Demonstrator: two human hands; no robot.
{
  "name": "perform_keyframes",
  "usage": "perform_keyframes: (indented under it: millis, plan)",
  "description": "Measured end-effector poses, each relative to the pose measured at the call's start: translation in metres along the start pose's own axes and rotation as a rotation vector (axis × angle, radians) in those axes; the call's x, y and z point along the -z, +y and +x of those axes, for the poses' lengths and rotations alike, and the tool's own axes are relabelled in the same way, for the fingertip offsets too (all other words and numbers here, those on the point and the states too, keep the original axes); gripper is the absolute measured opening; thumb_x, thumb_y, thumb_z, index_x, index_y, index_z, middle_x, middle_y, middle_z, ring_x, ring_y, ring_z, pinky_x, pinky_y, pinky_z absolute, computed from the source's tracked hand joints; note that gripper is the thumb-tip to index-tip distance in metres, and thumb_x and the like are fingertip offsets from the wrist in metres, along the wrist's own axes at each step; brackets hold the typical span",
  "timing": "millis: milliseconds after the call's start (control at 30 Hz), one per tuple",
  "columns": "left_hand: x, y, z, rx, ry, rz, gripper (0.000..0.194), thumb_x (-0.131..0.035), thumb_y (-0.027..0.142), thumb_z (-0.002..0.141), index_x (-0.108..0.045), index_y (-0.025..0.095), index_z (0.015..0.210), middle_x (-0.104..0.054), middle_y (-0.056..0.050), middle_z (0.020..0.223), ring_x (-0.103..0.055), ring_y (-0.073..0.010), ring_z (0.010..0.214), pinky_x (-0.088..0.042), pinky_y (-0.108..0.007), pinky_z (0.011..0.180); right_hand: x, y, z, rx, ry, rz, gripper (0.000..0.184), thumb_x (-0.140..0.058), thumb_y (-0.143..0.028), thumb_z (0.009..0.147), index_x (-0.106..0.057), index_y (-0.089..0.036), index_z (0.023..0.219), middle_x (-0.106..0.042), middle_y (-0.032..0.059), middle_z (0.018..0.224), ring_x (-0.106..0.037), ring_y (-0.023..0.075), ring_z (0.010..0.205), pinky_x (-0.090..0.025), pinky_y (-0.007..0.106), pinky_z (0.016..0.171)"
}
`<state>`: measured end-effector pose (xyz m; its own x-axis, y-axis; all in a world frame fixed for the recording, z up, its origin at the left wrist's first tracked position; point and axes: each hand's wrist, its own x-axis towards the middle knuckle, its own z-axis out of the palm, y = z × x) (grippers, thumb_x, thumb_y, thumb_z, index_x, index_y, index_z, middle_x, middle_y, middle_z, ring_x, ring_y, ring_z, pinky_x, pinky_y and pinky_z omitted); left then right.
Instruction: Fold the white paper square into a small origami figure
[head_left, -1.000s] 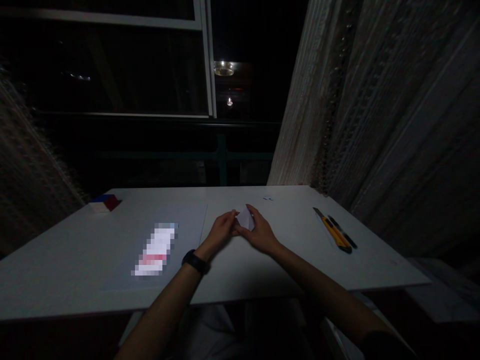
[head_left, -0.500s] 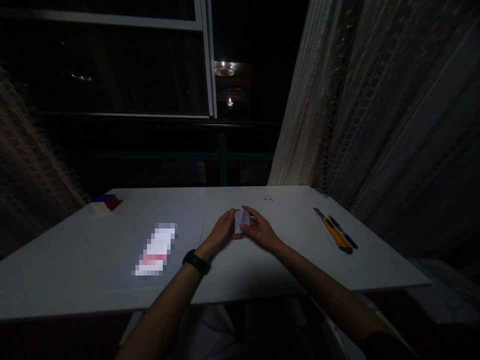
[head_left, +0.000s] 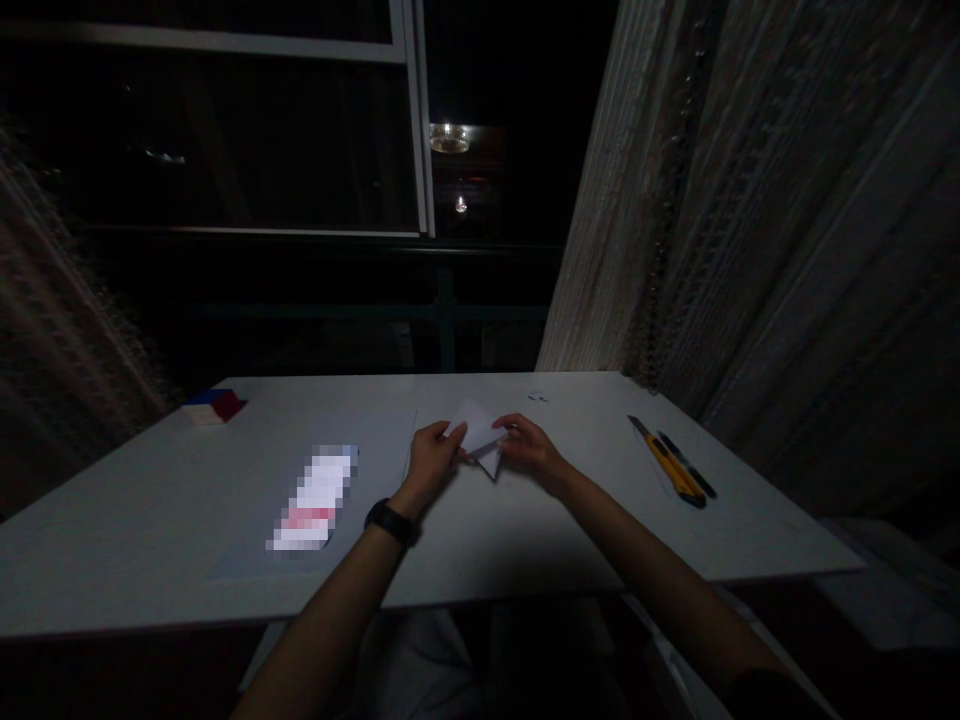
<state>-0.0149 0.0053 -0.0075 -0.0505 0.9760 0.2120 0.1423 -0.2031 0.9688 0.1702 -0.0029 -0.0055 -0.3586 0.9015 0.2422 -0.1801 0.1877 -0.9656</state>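
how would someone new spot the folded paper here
Find the white table, then its middle, where the left hand and right hand nearly meet. The folded paper is held between them. Unlike the large pale sheet flat to its left, it is small and creased, with a sharp near corner.

One view alone, from the wearer's head, faces forward and tilts down across the tabletop (head_left: pixel 135 530). It sits above and behind the near edge, with the left hand (head_left: pixel 433 455) and right hand (head_left: pixel 534 450) at middle range. Beyond the far edge it takes in a window (head_left: pixel 262 135), with a curtain (head_left: pixel 757 220) along the right.
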Motion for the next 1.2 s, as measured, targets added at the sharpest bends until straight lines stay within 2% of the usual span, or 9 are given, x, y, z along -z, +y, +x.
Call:
perform_keyframes:
  millis: [100,200,300,433,567,733,933,1067,1200]
  plan:
    - [0.005,0.001,0.003,-0.038,0.119,0.018,0.040,-0.064,0.050,0.064,-0.064,0.010,0.069,-0.050,0.002,0.044,-0.044,-0.0087,0.041,-0.030,-0.019,0.039,0.007,-0.012,-0.004,-0.030,-0.135,0.010,0.041,-0.073,-0.027,0.058,-0.057,-0.021,0.095,-0.061,0.0040,0.098,-0.060,0.0190,0.088,-0.044,0.030,0.075]
    - [0.006,0.003,0.003,-0.049,0.151,-0.012,0.041,-0.066,0.050,0.061,-0.065,0.010,0.071,-0.049,0.003,0.046,-0.042,-0.0081,0.044,-0.029,-0.020,0.041,0.012,-0.014,-0.006,-0.139,-0.279,0.018,0.045,-0.071,-0.021,0.057,-0.058,-0.018,0.100,-0.063,0.0061,0.096,-0.060,0.0194,0.090,-0.044,0.031,0.075]
    - [0.004,0.007,0.001,-0.057,0.157,-0.061,0.040,-0.068,0.047,0.061,-0.066,0.010,0.077,-0.055,0.001,0.054,-0.048,-0.0096,0.049,-0.033,-0.020,0.044,0.012,-0.006,-0.004,-0.173,-0.280,-0.033,0.044,-0.072,-0.016,0.053,-0.060,-0.014,0.096,-0.066,0.0057,0.085,-0.062,0.0180,0.078,-0.046,0.031,0.070]
    - [0.001,0.015,-0.003,-0.021,0.182,-0.165,0.043,-0.071,0.043,0.059,-0.064,0.010,0.087,-0.061,-0.002,0.058,-0.055,-0.0124,0.054,-0.039,-0.021,0.049,0.010,0.006,0.001,-0.097,-0.193,-0.113,0.034,-0.070,-0.018,0.057,-0.066,-0.011,0.090,-0.067,0.0064,0.080,-0.063,0.0166,0.072,-0.047,0.033,0.071]
    - [-0.002,0.015,-0.003,0.014,0.061,-0.251,0.048,-0.073,0.042,0.058,-0.062,0.010,0.093,-0.066,-0.006,0.068,-0.061,-0.0154,0.062,-0.044,-0.024,0.056,0.007,0.010,0.005,-0.036,-0.102,-0.127,0.029,-0.073,-0.021,0.056,-0.069,-0.012,0.083,-0.069,0.0076,0.081,-0.064,0.0189,0.075,-0.048,0.035,0.075]
    - [-0.003,0.008,-0.005,0.041,-0.137,-0.153,0.040,-0.070,0.044,0.061,-0.068,0.008,0.076,-0.068,-0.010,0.074,-0.060,-0.0174,0.066,-0.044,-0.025,0.057,0.009,0.013,0.006,0.004,-0.061,-0.129,0.027,-0.075,-0.023,0.055,-0.070,-0.013,0.080,-0.070,0.0078,0.080,-0.065,0.0201,0.077,-0.049,0.035,0.076]
    - [-0.002,0.006,-0.006,0.049,-0.128,-0.085,0.037,-0.070,0.043,0.062,-0.068,0.007,0.070,-0.068,-0.010,0.070,-0.059,-0.0164,0.061,-0.042,-0.025,0.056,0.011,0.008,0.004,-0.004,-0.122,-0.192,0.026,-0.073,-0.027,0.059,-0.071,-0.012,0.080,-0.070,0.0085,0.078,-0.065,0.0193,0.072,-0.051,0.034,0.071]
    - [-0.003,0.009,-0.006,0.063,-0.145,-0.098,0.038,-0.071,0.043,0.060,-0.069,0.006,0.071,-0.068,-0.010,0.070,-0.059,-0.0168,0.061,-0.042,-0.025,0.057,0.008,0.001,0.001,0.038,-0.186,-0.241,0.033,-0.072,-0.030,0.061,-0.070,-0.013,0.090,-0.069,0.0093,0.089,-0.065,0.0208,0.082,-0.050,0.037,0.078]
    - [-0.003,0.011,-0.008,0.053,-0.148,-0.092,0.037,-0.070,0.043,0.060,-0.069,0.007,0.069,-0.068,-0.009,0.068,-0.058,-0.0161,0.059,-0.042,-0.025,0.054,0.006,-0.001,-0.001,0.050,-0.251,-0.324,0.032,-0.072,-0.034,0.061,-0.071,-0.014,0.087,-0.069,0.0095,0.094,-0.063,0.0226,0.088,-0.048,0.039,0.083]
